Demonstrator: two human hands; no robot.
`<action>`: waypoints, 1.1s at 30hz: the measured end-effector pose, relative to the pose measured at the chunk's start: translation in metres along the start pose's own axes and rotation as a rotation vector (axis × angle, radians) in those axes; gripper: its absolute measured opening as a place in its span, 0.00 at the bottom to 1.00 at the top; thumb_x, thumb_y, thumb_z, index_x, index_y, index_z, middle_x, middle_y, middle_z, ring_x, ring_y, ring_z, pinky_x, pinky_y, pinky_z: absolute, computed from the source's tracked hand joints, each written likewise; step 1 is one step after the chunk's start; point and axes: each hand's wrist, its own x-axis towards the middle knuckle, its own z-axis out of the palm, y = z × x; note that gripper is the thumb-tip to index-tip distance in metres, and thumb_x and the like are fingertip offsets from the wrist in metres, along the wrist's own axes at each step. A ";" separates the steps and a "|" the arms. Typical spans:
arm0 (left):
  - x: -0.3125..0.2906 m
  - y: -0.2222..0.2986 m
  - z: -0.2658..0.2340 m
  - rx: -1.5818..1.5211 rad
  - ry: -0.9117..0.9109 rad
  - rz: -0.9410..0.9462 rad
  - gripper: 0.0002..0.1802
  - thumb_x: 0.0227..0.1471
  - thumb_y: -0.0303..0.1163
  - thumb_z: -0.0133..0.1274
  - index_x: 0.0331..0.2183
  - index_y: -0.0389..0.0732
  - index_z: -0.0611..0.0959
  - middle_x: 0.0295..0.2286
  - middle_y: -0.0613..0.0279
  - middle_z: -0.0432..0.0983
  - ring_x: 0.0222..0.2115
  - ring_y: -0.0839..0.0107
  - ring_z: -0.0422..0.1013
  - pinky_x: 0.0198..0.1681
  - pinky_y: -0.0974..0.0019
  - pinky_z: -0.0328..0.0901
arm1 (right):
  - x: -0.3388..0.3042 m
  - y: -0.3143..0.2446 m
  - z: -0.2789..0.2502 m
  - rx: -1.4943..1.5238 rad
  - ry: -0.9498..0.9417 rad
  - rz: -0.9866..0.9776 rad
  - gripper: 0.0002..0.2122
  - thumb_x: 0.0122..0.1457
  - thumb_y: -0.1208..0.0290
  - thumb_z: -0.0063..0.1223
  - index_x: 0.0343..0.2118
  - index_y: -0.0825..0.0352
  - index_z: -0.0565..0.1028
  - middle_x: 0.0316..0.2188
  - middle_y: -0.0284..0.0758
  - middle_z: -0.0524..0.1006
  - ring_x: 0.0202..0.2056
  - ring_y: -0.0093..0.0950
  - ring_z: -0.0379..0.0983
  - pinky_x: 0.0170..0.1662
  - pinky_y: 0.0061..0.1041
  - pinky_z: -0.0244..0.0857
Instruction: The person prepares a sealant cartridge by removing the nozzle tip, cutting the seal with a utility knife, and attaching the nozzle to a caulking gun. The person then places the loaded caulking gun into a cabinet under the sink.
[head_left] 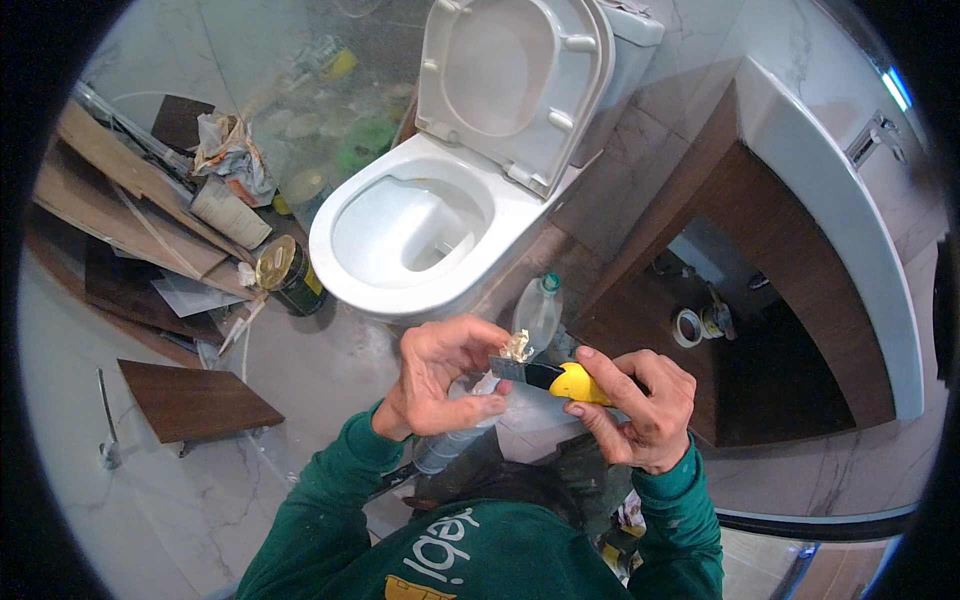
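My right hand point(640, 405) grips the yellow and black handle of a scraper point(580, 383). Its flat grey blade points left, and a crumpled beige lump point(518, 346) sits at the blade's upper edge. Around the blade's end curls my left hand point(435, 375), index finger beside the lump and thumb below. A whitish, tapered piece point(484, 384) shows between that thumb and finger; what the hand grips is partly hidden. Below it, a grey-blue cylinder point(447, 450) slants near my lap. Just beyond the scraper stands a clear plastic bottle point(538, 312) with a green cap.
Ahead is a white toilet point(410, 225) with its lid raised. An open tin point(288, 272) stands left of it, near leaning boards point(150, 215). A brown panel point(198, 400) lies at left. At right, a dark wood cabinet point(665, 250) under a white basin point(850, 200) holds a tape roll point(687, 328).
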 end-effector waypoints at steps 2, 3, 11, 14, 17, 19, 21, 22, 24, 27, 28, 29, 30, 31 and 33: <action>0.000 -0.001 0.003 0.072 0.017 0.062 0.18 0.47 0.20 0.67 0.41 0.28 0.79 0.29 0.51 0.80 0.24 0.71 0.77 0.27 0.67 0.73 | 0.001 0.000 0.000 -0.023 0.027 -0.015 0.25 0.42 0.60 0.73 0.47 0.58 0.84 0.22 0.29 0.73 0.20 0.25 0.69 0.23 0.26 0.61; 0.000 -0.001 0.004 0.126 0.016 0.076 0.18 0.48 0.19 0.67 0.41 0.28 0.79 0.28 0.51 0.80 0.24 0.72 0.76 0.26 0.68 0.72 | 0.002 0.000 0.000 -0.045 0.038 -0.032 0.25 0.42 0.60 0.73 0.47 0.57 0.84 0.22 0.29 0.73 0.20 0.25 0.69 0.23 0.26 0.60; -0.006 0.006 0.003 0.069 -0.028 -0.072 0.14 0.54 0.20 0.63 0.43 0.29 0.79 0.29 0.56 0.81 0.24 0.80 0.75 0.25 0.74 0.71 | -0.001 -0.005 -0.004 -0.159 0.057 -0.065 0.26 0.40 0.60 0.74 0.47 0.58 0.84 0.22 0.30 0.73 0.20 0.25 0.67 0.22 0.26 0.58; -0.004 0.006 0.002 0.079 -0.074 -0.023 0.18 0.51 0.21 0.66 0.44 0.29 0.79 0.32 0.57 0.81 0.29 0.80 0.76 0.31 0.75 0.71 | -0.004 -0.009 -0.008 -0.088 0.037 -0.044 0.25 0.41 0.61 0.73 0.47 0.60 0.84 0.22 0.31 0.73 0.19 0.26 0.68 0.22 0.26 0.60; -0.002 0.003 0.002 0.012 -0.058 -0.036 0.27 0.43 0.22 0.69 0.46 0.27 0.79 0.34 0.57 0.79 0.33 0.76 0.76 0.34 0.73 0.71 | -0.006 -0.014 -0.017 0.148 0.004 0.068 0.25 0.43 0.62 0.72 0.47 0.62 0.84 0.21 0.32 0.73 0.19 0.27 0.69 0.22 0.27 0.63; -0.001 0.001 0.002 -0.008 -0.059 -0.071 0.31 0.39 0.22 0.70 0.48 0.25 0.78 0.36 0.57 0.79 0.35 0.75 0.75 0.35 0.72 0.70 | -0.007 -0.016 -0.023 0.125 -0.025 0.089 0.24 0.44 0.63 0.71 0.47 0.63 0.83 0.20 0.32 0.72 0.18 0.28 0.70 0.22 0.28 0.64; 0.000 0.000 0.003 0.019 -0.096 -0.079 0.34 0.38 0.21 0.69 0.50 0.25 0.77 0.38 0.56 0.78 0.37 0.75 0.75 0.36 0.72 0.70 | -0.006 -0.017 -0.029 0.043 -0.095 0.086 0.25 0.44 0.63 0.72 0.48 0.63 0.83 0.21 0.32 0.73 0.19 0.28 0.70 0.22 0.28 0.64; 0.000 -0.001 0.005 0.030 -0.101 -0.102 0.34 0.38 0.21 0.68 0.50 0.25 0.77 0.38 0.56 0.79 0.37 0.75 0.75 0.36 0.71 0.71 | -0.005 -0.017 -0.029 0.001 -0.107 0.085 0.25 0.44 0.63 0.72 0.48 0.62 0.83 0.21 0.32 0.73 0.19 0.28 0.71 0.22 0.28 0.65; 0.000 -0.002 0.010 0.064 -0.105 -0.113 0.33 0.39 0.22 0.68 0.50 0.25 0.78 0.38 0.55 0.79 0.35 0.76 0.75 0.37 0.71 0.71 | -0.002 -0.015 -0.031 -0.050 -0.103 0.079 0.25 0.44 0.63 0.72 0.48 0.62 0.83 0.21 0.33 0.73 0.19 0.28 0.71 0.22 0.28 0.65; 0.001 -0.004 0.014 0.131 -0.107 -0.045 0.29 0.42 0.23 0.70 0.48 0.26 0.80 0.37 0.54 0.81 0.33 0.76 0.76 0.36 0.71 0.73 | 0.001 -0.014 -0.033 -0.093 -0.134 0.100 0.26 0.45 0.63 0.73 0.49 0.61 0.82 0.21 0.33 0.73 0.19 0.28 0.72 0.22 0.28 0.66; 0.002 -0.005 0.016 0.177 -0.079 -0.026 0.27 0.44 0.25 0.70 0.47 0.28 0.81 0.34 0.57 0.81 0.30 0.78 0.75 0.33 0.73 0.71 | 0.001 -0.015 -0.034 -0.096 -0.147 0.108 0.26 0.45 0.62 0.73 0.50 0.61 0.82 0.21 0.33 0.73 0.19 0.28 0.72 0.22 0.29 0.66; 0.003 -0.006 0.018 0.223 -0.051 -0.009 0.25 0.45 0.27 0.70 0.46 0.30 0.82 0.31 0.60 0.81 0.28 0.81 0.73 0.30 0.74 0.68 | 0.002 -0.015 -0.035 -0.097 -0.159 0.117 0.26 0.45 0.62 0.73 0.50 0.61 0.82 0.21 0.33 0.72 0.19 0.29 0.72 0.22 0.29 0.65; 0.003 -0.007 0.020 0.288 -0.025 0.017 0.23 0.47 0.29 0.71 0.45 0.32 0.83 0.29 0.64 0.81 0.26 0.83 0.72 0.28 0.75 0.66 | 0.002 -0.015 -0.037 -0.096 -0.172 0.123 0.26 0.45 0.62 0.73 0.50 0.61 0.81 0.21 0.32 0.72 0.19 0.29 0.72 0.22 0.29 0.65; 0.003 -0.007 0.022 0.268 -0.013 0.023 0.22 0.48 0.29 0.70 0.44 0.33 0.84 0.28 0.64 0.81 0.25 0.83 0.72 0.27 0.75 0.65 | 0.002 -0.016 -0.038 -0.095 -0.185 0.130 0.26 0.45 0.62 0.73 0.50 0.61 0.81 0.21 0.32 0.72 0.19 0.29 0.72 0.22 0.29 0.65; 0.003 -0.008 0.025 0.276 0.012 0.069 0.19 0.50 0.29 0.70 0.43 0.34 0.84 0.28 0.64 0.82 0.25 0.84 0.71 0.25 0.75 0.63 | 0.002 -0.017 -0.041 -0.093 -0.209 0.142 0.26 0.46 0.62 0.73 0.50 0.60 0.81 0.22 0.32 0.72 0.19 0.29 0.72 0.22 0.30 0.65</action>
